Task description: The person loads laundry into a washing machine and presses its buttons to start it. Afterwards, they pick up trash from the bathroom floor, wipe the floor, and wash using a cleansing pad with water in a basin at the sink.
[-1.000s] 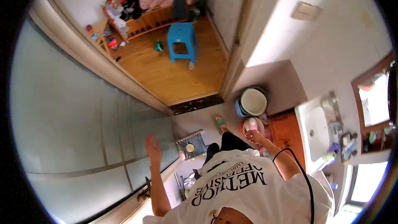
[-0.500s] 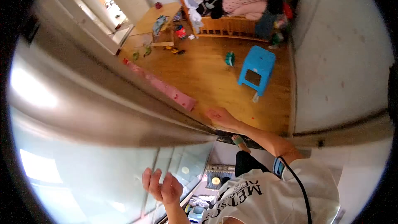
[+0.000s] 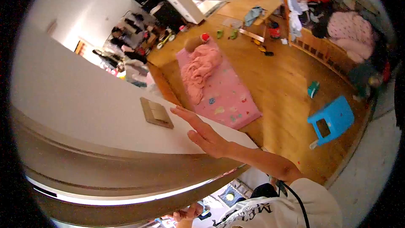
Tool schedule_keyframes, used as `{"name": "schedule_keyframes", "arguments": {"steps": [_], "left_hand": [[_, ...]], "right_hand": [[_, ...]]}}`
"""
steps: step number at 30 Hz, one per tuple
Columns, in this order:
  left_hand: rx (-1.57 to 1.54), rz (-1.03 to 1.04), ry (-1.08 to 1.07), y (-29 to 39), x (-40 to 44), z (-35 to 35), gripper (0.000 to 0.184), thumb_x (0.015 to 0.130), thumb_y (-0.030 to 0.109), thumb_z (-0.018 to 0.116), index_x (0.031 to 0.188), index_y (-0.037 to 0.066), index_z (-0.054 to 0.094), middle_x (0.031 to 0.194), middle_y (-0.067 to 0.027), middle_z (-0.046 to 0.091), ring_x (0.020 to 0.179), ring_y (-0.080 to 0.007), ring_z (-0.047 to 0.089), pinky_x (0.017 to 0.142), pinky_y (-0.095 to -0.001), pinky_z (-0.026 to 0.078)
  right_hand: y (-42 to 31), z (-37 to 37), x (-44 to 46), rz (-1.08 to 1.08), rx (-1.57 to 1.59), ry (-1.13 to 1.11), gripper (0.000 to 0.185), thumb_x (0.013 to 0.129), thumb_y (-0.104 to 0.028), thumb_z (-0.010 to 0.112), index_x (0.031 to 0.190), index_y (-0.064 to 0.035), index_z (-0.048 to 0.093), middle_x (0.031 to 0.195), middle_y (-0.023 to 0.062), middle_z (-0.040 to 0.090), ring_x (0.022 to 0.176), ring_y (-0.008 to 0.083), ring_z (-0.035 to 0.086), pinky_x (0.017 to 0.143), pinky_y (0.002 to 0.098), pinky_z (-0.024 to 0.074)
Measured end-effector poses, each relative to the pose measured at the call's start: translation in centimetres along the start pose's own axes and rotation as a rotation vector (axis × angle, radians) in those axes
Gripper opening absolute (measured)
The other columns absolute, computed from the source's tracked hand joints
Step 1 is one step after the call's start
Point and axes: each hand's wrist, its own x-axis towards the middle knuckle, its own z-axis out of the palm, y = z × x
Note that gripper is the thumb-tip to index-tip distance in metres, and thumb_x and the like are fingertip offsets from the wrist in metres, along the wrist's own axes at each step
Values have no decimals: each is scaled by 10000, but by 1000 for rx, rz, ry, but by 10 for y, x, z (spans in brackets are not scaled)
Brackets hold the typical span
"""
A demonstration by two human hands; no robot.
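My right hand (image 3: pixel 206 137) reaches across the wall with its fingers stretched out and nothing in them. Its fingertips are close to a beige light switch (image 3: pixel 156 112); whether they touch the wall or the switch plate, I cannot tell. At the bottom of the view is my left hand (image 3: pixel 190 213), below the edge of a door (image 3: pixel 139 185). Its fingers look bent, but they are small and partly hidden, so a grip on anything cannot be made out.
Beyond the wall, a pink mat (image 3: pixel 232 97) with a crumpled pink blanket (image 3: pixel 200 69) lies on the wooden floor. A blue stool (image 3: pixel 337 120) stands on the right. Farther back are a low table (image 3: pixel 232 8) and a wooden bed (image 3: pixel 310 50) heaped with clothes.
My view has swung left, bringing the wall switch and whole mat into sight. My right hand has gone from above the floor to beside the switch; my left hand appears lower.
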Motion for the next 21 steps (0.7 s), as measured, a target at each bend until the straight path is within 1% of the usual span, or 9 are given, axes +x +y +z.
{"name": "schedule_keyframes", "arguments": {"steps": [1, 4, 7, 10, 12, 13, 17, 19, 21], "left_hand": [[3, -1, -10, 3, -1, -3, 283, 748, 182, 601, 1026, 222, 568, 1314, -119, 383, 1282, -452, 234, 1048, -612, 107], [-4, -7, -50, 12, -3, -5, 319, 736, 177, 618, 1050, 213, 573, 1308, -107, 401, 1269, -432, 273, 1048, -598, 135], [-39, -24, -89, 18, -1, -7, 356, 724, 172, 634, 1074, 204, 579, 1302, -96, 419, 1256, -411, 311, 1048, -583, 163], [-116, -52, -127, 21, 0, -9, 393, 713, 167, 651, 1099, 195, 585, 1297, -84, 437, 1244, -390, 350, 1048, -569, 191], [-197, -70, -144, 22, 3, -9, 417, 705, 164, 662, 1115, 189, 589, 1293, -76, 449, 1235, -376, 376, 1047, -559, 209], [-255, -84, -149, 25, 4, -6, 430, 701, 162, 667, 1123, 186, 591, 1291, -72, 455, 1231, -369, 388, 1047, -554, 218], [-548, -169, -140, 39, -14, -1, 479, 685, 156, 689, 1155, 174, 598, 1283, -57, 479, 1215, -341, 440, 1047, -535, 256], [-800, -274, -111, 46, -28, -11, 463, 619, 66, 681, 1077, 117, 634, 1297, -166, 453, 1209, -379, 418, 1007, -546, 295], [-930, -284, -120, 58, -44, -17, 492, 642, 66, 643, 1128, 71, 570, 1247, -168, 484, 1190, -366, 448, 976, -498, 360]], "right_hand": [[1, 7, 4, -43, -28, 11, 523, 977, -332, 345, 1414, -64, 245, 1423, 99, 331, 1303, 222, 320, 1090, 362, 189], [6, 18, 17, 165, 85, -11, 456, 950, -205, 357, 1365, -24, 303, 1371, 198, 360, 1301, 312, 322, 1098, 352, 206], [12, 19, 22, 170, 28, -5, 499, 984, -312, 298, 1387, -18, 274, 1369, 100, 369, 1275, 209, 312, 1071, 317, 184], [-10, 11, 32, 221, 20, 9, 458, 972, -320, 302, 1308, -24, 399, 1304, 74, 428, 1242, 160, 349, 1061, 290, 199], [-3, 6, 41, 279, 25, 138, 395, 958, -310, 361, 1223, -32, 456, 1159, 72, 499, 1089, 166, 448, 937, 292, 323], [4, 2, 41, 304, 30, 176, 385, 959, -304, 365, 1219, -36, 461, 1158, 74, 505, 1086, 172, 456, 931, 297, 334], [52, -20, -10, 435, 146, 280, 345, 962, -279, 381, 1204, -53, 479, 1155, 83, 529, 1071, 192, 488, 906, 316, 377], [85, -50, -56, 568, 234, 338, 326, 964, -266, 389, 1196, -61, 488, 1153, 87, 541, 1064, 202, 504, 893, 326, 398], [123, -93, -115, 746, 317, 421, 307, 965, -254, 397, 1188, -69, 497, 1152, 91, 553, 1057, 213, 519, 881, 335, 419]]}}
